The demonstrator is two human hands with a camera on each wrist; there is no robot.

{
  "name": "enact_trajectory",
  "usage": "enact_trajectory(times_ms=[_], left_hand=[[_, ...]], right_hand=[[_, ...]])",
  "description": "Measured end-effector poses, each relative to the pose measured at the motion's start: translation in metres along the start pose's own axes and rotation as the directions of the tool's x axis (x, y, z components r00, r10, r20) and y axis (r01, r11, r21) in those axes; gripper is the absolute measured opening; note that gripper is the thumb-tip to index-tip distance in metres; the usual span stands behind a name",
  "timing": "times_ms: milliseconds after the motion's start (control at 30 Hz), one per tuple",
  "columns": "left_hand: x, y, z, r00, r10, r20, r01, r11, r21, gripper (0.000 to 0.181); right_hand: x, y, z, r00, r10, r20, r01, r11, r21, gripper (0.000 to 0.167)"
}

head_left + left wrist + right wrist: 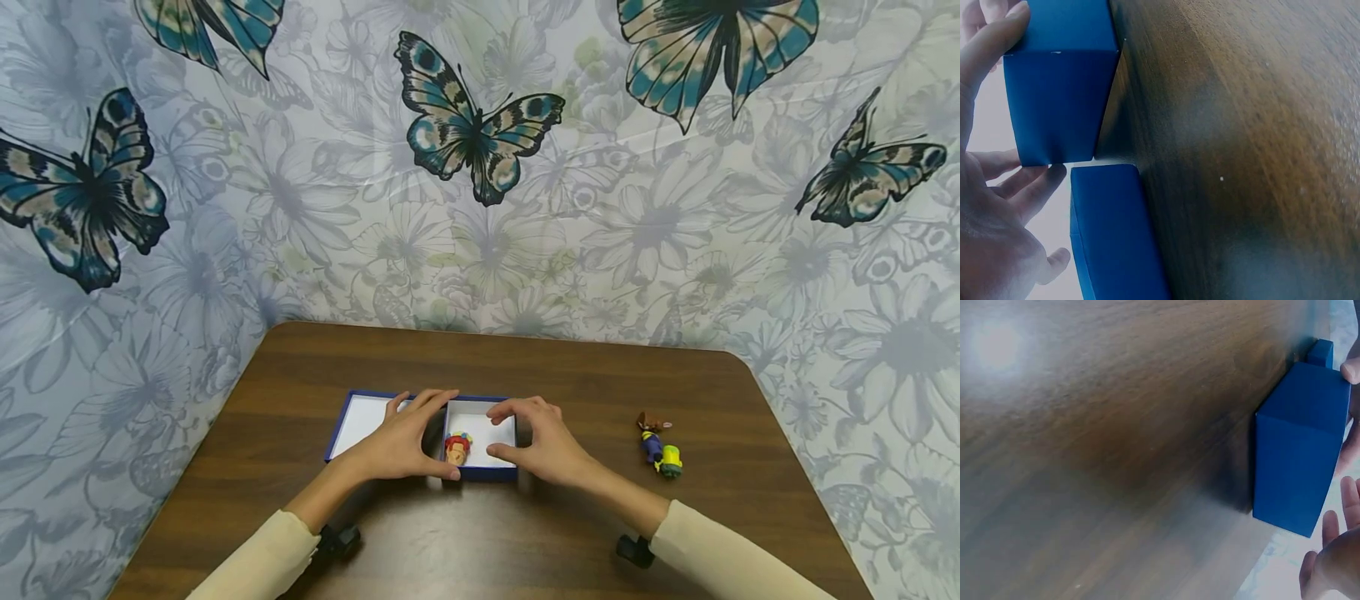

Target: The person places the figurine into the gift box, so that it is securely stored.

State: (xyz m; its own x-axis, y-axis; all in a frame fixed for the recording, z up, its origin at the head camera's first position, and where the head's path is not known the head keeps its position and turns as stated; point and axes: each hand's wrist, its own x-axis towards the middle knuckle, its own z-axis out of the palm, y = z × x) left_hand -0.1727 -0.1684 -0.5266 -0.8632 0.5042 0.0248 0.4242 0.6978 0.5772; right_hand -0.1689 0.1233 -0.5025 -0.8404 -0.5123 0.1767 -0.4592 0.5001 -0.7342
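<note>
Fingers of the left hand grip a blue, white-lined box from nine o'clock; at three o'clock, the right hand is released, fingers curved and parted.

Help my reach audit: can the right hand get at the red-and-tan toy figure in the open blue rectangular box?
Probably yes: the right hand looks empty near the box, and nothing covers the toy figure.

No texts, labels, brands, numbers or signs can be read in the head view or in either wrist view; on the blue box, too, no lettering is made out.
</note>
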Motion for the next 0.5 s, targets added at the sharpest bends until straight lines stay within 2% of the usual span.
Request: enact_trajectory(times_ms=[267,500], left_hand=[[-0.001,-0.002,0.000,1.000,-0.003,0.000,0.003,1.000,-0.005,0.123],[0.000,-0.001,0.000,1.000,0.000,0.002,0.000,1.000,-0.009,0.123]], right_hand=[[-0.014,0.012,-0.003,0.998,0.007,-0.059,-0.002,0.996,0.087,0.037],[-0.027,0.019,-0.011,0.994,0.007,-0.105,0.007,0.991,0.134,0.045]])
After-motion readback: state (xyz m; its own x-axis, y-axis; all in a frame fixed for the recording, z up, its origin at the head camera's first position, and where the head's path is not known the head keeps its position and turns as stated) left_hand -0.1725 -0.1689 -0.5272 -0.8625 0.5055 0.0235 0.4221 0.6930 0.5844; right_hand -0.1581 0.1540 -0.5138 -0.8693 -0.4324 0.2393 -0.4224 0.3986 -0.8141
